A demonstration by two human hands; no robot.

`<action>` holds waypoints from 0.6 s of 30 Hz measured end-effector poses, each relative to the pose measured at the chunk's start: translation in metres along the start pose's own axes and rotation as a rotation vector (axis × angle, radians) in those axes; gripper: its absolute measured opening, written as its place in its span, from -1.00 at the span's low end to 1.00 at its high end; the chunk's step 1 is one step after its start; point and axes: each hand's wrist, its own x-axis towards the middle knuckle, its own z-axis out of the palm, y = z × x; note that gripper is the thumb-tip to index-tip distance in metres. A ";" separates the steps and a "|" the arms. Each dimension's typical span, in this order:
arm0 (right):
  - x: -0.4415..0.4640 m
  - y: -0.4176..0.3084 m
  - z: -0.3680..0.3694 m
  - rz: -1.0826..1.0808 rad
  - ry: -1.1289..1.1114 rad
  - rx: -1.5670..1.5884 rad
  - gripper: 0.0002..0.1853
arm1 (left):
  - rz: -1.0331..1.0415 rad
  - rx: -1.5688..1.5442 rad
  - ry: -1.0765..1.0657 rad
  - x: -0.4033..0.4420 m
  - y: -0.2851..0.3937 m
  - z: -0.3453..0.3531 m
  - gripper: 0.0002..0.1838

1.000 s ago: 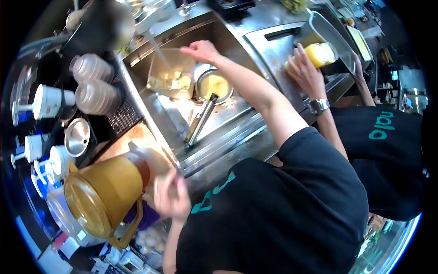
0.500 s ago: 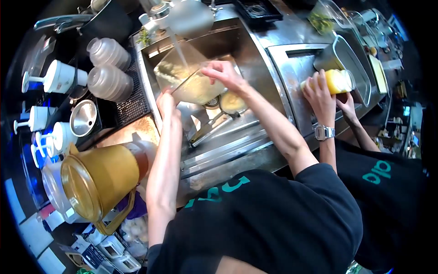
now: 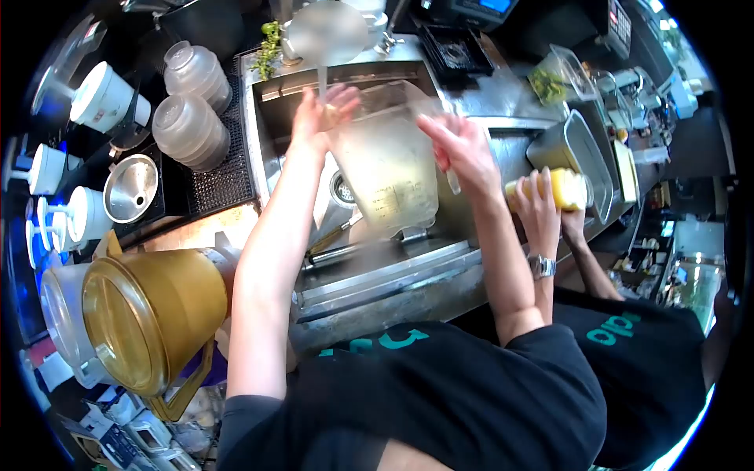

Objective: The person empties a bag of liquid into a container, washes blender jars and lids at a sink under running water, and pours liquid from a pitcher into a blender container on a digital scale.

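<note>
My left hand [image 3: 326, 116] is under the stream from the faucet, palm turned up and fingers spread, blurred by motion. Just right of it is a clear measuring pitcher [image 3: 393, 177] with printed marks, cloudy and wet, tilted over the sink [image 3: 255, 133]. At the pitcher's right side, my right hand [image 3: 463, 153] has its fingers curled around what appears to be the handle, though the grip is partly hidden. A round drain [image 3: 342, 188] shows in the sink floor, and a tool with a long handle [image 3: 334, 235] lies partly behind the pitcher.
At right, a co-worker's hands hold a jar of yellow contents [image 3: 567, 188] beside a metal container [image 3: 577, 157]. Stacked plastic jars [image 3: 191, 133] and a metal funnel [image 3: 130, 188] stand left. A large amber pitcher [image 3: 165, 306] is near my left forearm.
The thin rod between my hands is no longer visible there. My left hand has moved up under the water and opened; my right hand has moved right, and the clear pitcher is now more upright.
</note>
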 end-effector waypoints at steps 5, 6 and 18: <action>-0.010 0.017 0.035 -0.295 0.259 0.059 -0.77 | -0.034 0.054 0.067 0.027 0.020 0.014 -0.31; -0.009 0.016 0.042 -0.296 0.297 0.033 -0.76 | -0.013 0.020 0.078 0.025 0.022 0.008 -0.33; -0.004 0.012 0.036 -0.249 0.254 0.193 -0.71 | 0.109 0.015 0.141 -0.015 -0.003 -0.006 -0.37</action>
